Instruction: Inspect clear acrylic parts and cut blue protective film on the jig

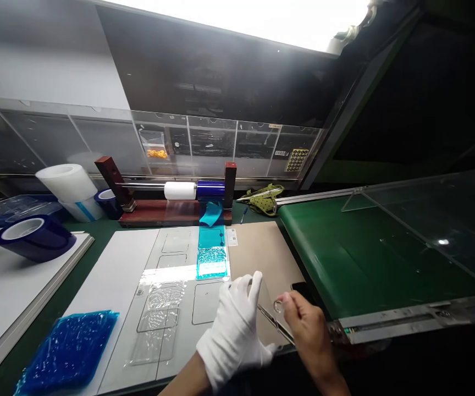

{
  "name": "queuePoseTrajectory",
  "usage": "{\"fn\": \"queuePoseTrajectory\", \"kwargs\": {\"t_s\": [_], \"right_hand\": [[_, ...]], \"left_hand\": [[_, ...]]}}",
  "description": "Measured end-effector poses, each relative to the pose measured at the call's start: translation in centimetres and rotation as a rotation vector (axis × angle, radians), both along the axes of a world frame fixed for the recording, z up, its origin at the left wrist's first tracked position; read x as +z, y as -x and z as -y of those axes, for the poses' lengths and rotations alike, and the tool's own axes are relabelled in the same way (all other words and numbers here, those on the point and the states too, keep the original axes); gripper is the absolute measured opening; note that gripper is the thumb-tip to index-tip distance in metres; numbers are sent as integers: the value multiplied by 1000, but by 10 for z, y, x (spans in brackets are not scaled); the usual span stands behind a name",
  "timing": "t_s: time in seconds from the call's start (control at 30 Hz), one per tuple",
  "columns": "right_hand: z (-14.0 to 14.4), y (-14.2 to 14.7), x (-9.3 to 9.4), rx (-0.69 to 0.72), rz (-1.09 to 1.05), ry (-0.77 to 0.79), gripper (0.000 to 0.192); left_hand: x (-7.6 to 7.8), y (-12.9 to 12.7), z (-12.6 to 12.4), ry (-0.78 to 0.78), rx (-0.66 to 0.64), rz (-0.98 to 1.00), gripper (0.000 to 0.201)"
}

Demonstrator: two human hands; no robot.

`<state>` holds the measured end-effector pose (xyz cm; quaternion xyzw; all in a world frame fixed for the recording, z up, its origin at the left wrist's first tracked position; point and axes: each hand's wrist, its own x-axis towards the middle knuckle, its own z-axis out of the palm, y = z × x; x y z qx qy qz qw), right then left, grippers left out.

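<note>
**Tweezers at a film corner, near edge of the desk**

Nearest me, my left hand (237,330), in a white cloth glove, curls over the near edge of a clear, glossy film sheet (267,300), fingers bent and thumb up, seemingly steadying it. My right hand (307,330), bare, pinches slim metal tweezers (276,322), tips angled toward the glove. The film lies on a matte brown board (262,256) at the front of the desk (62,300), just left of the green conveyor belt (365,264).

Judged step: teasing up an edge or corner of the film. Next move likely calls for a fine, shallow nip with the tips while the gloved fingers keep the sheet flat; I cannot tell whether the tips grip anything yet.

Materials: grey fixture plate (171,308) with rounded rectangular recesses, one covered by wrinkled teal film (211,254). Crinkled blue film pile (66,352) at lower left. Dark blue tape roll (35,236) on a white slab; white and blue rolls on a red-brown dispenser (171,212).
</note>
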<state>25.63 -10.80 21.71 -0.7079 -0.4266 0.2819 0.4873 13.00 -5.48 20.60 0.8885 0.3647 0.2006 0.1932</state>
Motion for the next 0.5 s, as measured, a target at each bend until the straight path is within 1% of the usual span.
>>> {"fn": "queuePoseTrajectory", "kwargs": {"t_s": [0.03,0.07,0.1,0.13,0.17,0.2,0.27,0.3,0.33,0.37,0.43,0.47,0.5], "right_hand": [[0,2,-2,-20,167,-4,43],[0,4,-5,-33,288,-6,43],[0,5,-9,-42,346,-2,42],[-1,6,-14,-38,333,13,43],[-1,4,-19,-14,252,44,45],[0,1,-23,26,122,84,47],[7,-11,-28,105,-184,153,51],[14,-19,-28,101,-304,156,51],[23,-28,-26,36,-376,123,50],[35,-38,-22,-86,-395,53,49],[67,-59,-13,-448,-309,-175,44],[86,-70,-8,-655,-219,-311,42],[107,-83,-5,-831,-113,-417,43]], "left_hand": [[6,-2,-1,-30,36,-139,115],[10,-2,-2,-60,62,-256,113],[13,-2,-5,-86,70,-334,111],[15,0,-8,-97,50,-367,110],[16,2,-12,-83,-2,-361,109],[15,5,-15,-42,-75,-328,109],[12,12,-21,93,-229,-224,111],[9,16,-22,169,-287,-164,113],[6,20,-23,247,-311,-102,115],[1,24,-22,333,-305,-37,117],[-11,30,-20,558,-263,108,117],[-19,33,-19,708,-265,185,114],[-28,35,-18,875,-297,273,108]]}}
